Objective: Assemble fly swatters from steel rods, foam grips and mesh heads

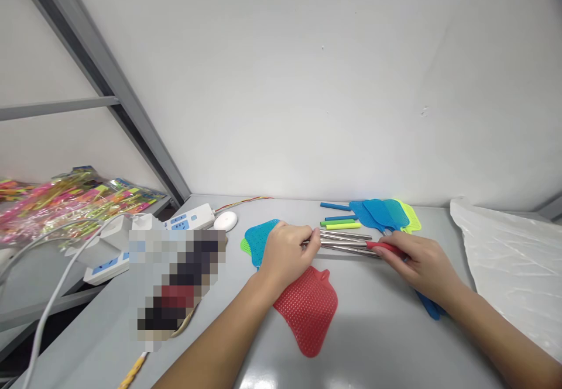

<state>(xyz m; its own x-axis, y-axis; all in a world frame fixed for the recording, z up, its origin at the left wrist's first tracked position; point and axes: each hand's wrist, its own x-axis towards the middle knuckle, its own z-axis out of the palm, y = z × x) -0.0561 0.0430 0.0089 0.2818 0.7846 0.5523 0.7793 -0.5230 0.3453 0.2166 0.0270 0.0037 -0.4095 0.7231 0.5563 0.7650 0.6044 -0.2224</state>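
Note:
My left hand (pixel 292 251) is closed around the left end of a thin metal rod, beside several other metal rods (pixel 345 236) lying side by side. My right hand (pixel 421 260) pinches a red tube handle (pixel 390 248), whose left end meets the rods. Below my left hand lies a red mesh fly swatter head (pixel 309 313). A blue swatter head (pixel 262 237) sits partly behind that hand, over a green one (pixel 246 246). From under my right hand a blue handle (pixel 428 305) sticks out. What the left fingers enclose is partly hidden.
At the back lie blue swatter heads (pixel 373 213), a yellow one (pixel 411 216) and blue and green tubes (pixel 342 224). On the left are power strips (pixel 191 218), a white disc (pixel 225 221), cables and a blurred patch. White plastic sheeting (pixel 504 260) covers the right side.

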